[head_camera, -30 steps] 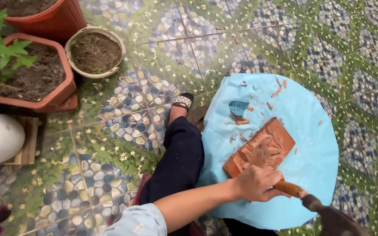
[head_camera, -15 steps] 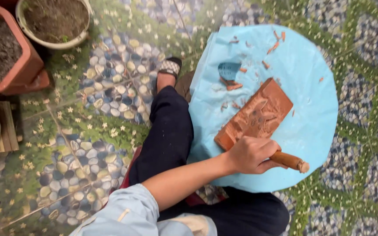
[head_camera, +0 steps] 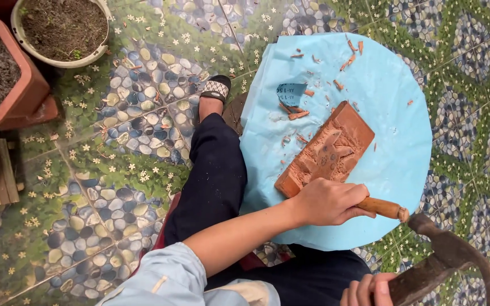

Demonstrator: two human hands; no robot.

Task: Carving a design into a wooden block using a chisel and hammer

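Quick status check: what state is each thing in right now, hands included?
Left hand: fingers closed around the chisel handle.
Chisel handle: gripped, wooden end sticking out.
Right hand: gripping the hammer.
Hammer: held off the block.
Wooden block: lying flat, partly carved.
Blue sheet: spread out, littered with chips.
Round pot: filled with soil.

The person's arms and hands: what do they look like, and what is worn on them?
The left arm wears a light blue sleeve, pushed up near the elbow, so the forearm is bare. The left hand is bare, with no glove, ring or watch visible. Of the right hand only bare fingers show at the bottom edge.
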